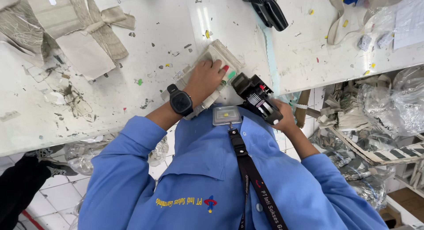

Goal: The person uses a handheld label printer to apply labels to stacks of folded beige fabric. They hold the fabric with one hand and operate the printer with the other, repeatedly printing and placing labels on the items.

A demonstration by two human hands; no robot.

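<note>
The person in the blue work shirt stands close against the white, paint-flecked desk (132, 44) and has a small stack of beige fabric pieces (219, 57) squared up near its front edge. The left hand (204, 78), with a black watch on its wrist, lies flat over the stack, fingers spread and pressing down, so it pins the pieces rather than gripping them. The right hand (285, 117) is closed around the grip of a black handheld label gun (256, 97), whose nose points at the near corner of the stack, just beside the small red and green stickers (228, 71) already sitting there.

It looks like the tagging step is in hand: the pile is held steady while the gun is brought to its edge. I'd judge the next move calls for setting the nose squarely on bare fabric, clear of the left fingertips, and keeping the stack from sliding under the squeeze.

More beige cloth strips (84, 31) lie well apart at the far left of the desk.
</note>
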